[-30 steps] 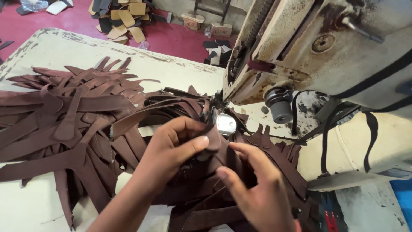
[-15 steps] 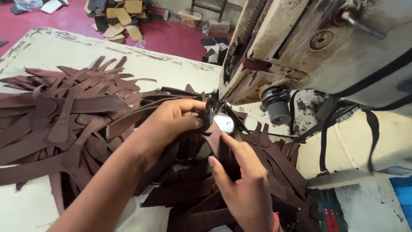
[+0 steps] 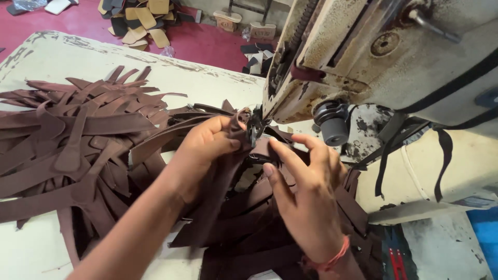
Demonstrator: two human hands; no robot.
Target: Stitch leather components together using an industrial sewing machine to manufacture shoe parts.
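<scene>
A: Under the needle end of the sewing machine (image 3: 363,57), what are the hands doing?

B: The left hand (image 3: 207,148) is closed around a dark brown strap (image 3: 220,186), thumb and fingers pinching its upper end right at the presser foot (image 3: 253,127). The right hand (image 3: 306,192) is loosely spread, its fingertips (image 3: 270,168) resting on the same strap just beside the foot, flattening rather than gripping.

A: And the strap itself?

B: Its top sits at the foot; the rest hangs down toward the person over a heap of similar pieces (image 3: 270,238).

A: How would you do this step well?

B: I'd judge that the end should lie flat and square under the foot, with no fold trapped. Pinching fingers should stay off to the side of the needle, while the flat hand keeps light, even tension.

A: What lies around?

B: A fan of brown cut straps (image 3: 78,135) spreads over the pale table (image 3: 207,78) to the left. Tan sole-shaped pieces (image 3: 142,21) lie on the red floor (image 3: 88,21) beyond.
</scene>
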